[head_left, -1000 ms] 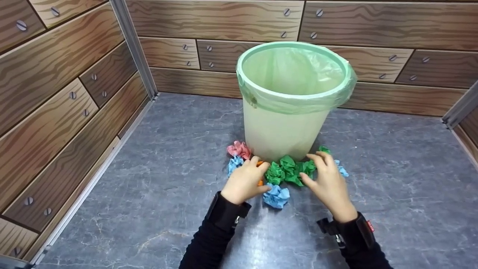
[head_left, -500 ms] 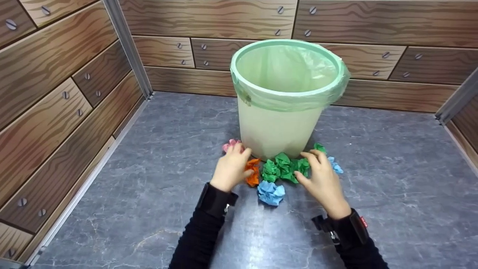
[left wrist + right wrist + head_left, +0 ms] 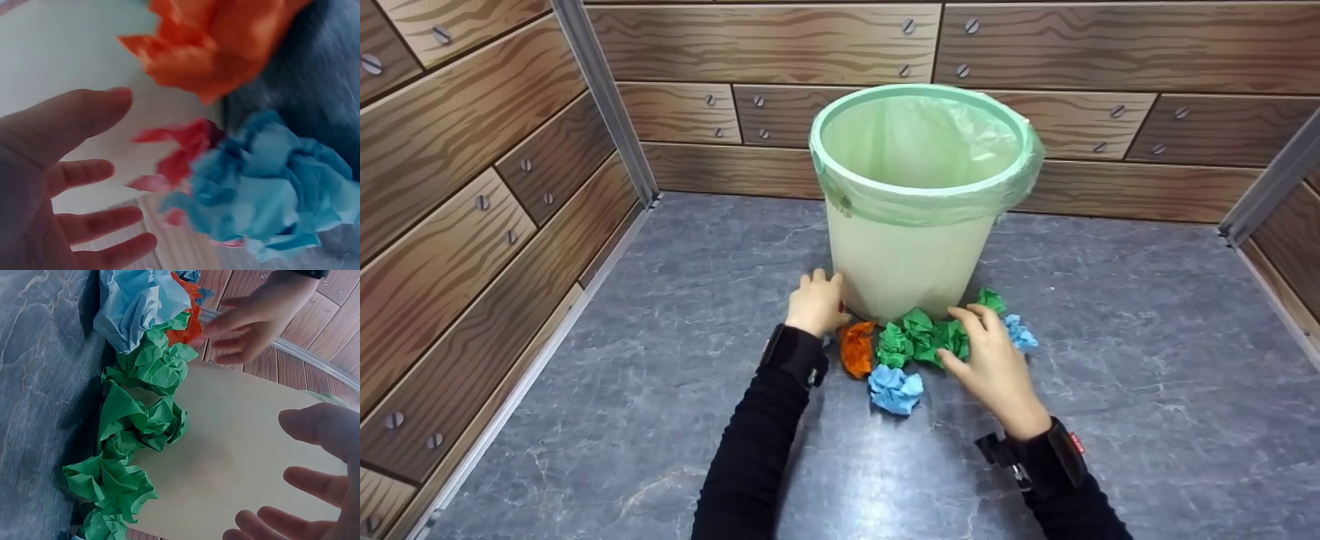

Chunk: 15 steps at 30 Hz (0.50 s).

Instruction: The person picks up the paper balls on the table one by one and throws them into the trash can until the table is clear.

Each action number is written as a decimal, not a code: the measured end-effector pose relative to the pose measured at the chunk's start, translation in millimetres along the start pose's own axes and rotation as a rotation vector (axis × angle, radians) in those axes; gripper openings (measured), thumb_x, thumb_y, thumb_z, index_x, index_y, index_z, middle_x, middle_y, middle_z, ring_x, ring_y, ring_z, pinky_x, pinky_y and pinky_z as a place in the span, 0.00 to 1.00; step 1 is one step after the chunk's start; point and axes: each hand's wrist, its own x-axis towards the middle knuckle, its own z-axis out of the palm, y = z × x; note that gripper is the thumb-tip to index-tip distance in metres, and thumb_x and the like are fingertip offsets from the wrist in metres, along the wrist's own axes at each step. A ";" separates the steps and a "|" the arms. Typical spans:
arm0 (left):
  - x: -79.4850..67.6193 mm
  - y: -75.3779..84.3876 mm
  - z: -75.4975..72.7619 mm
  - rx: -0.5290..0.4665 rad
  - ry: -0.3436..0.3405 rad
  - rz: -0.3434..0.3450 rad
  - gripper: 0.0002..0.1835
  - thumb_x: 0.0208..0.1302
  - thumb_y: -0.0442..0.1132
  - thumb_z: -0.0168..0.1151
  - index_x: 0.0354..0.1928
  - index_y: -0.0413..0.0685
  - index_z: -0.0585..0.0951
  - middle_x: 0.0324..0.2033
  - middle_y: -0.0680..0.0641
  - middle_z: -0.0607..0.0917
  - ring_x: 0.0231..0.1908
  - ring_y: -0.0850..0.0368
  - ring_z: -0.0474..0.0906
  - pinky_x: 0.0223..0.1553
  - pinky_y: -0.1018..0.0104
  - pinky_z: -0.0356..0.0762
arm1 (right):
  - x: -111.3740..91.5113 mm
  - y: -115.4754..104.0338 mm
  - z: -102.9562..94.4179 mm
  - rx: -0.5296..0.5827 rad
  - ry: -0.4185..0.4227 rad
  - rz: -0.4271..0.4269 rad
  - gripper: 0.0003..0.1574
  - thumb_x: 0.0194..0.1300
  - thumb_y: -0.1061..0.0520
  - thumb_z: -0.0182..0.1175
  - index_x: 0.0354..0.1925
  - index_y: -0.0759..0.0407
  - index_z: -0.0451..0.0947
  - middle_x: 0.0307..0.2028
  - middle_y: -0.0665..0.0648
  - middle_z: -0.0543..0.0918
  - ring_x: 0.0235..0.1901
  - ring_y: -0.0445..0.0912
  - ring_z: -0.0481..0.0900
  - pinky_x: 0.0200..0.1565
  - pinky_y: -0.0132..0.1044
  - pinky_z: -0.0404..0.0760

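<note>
Head view, lined bin (image 3: 911,255) looks empty, left hand (image 3: 815,304), right hand (image 3: 990,364) spread, paper balls (image 3: 919,337) beside.

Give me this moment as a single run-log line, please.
left hand: open, by pink ball | right hand: open, at green balls | bin: upright, lined

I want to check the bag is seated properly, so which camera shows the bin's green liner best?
The head view: the green liner shows whole there, folded over the rim of the bin all round. The right wrist view shows only the bin's pale wall and perhaps a sliver of liner at the edge; the left wrist view shows only the wall, no liner.
</note>
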 end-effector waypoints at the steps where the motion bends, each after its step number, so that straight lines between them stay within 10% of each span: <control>1: 2.4 -1.7 1.6 -0.005 -0.027 -0.027 0.30 0.46 0.48 0.67 0.51 0.43 0.72 0.45 0.37 0.71 0.44 0.41 0.68 0.35 0.52 0.74 | 0.3 0.1 0.4 0.000 0.000 -0.001 0.35 0.46 0.58 0.67 0.53 0.65 0.69 0.50 0.68 0.67 0.45 0.59 0.70 0.33 0.48 0.76; 15: 10.4 -4.2 22.5 -0.069 -0.100 -0.112 0.26 0.46 0.45 0.66 0.48 0.44 0.72 0.43 0.37 0.71 0.40 0.39 0.70 0.36 0.51 0.72 | -0.9 7.0 -5.7 -0.001 -0.021 0.041 0.34 0.47 0.58 0.66 0.53 0.64 0.69 0.51 0.67 0.66 0.45 0.58 0.71 0.35 0.49 0.75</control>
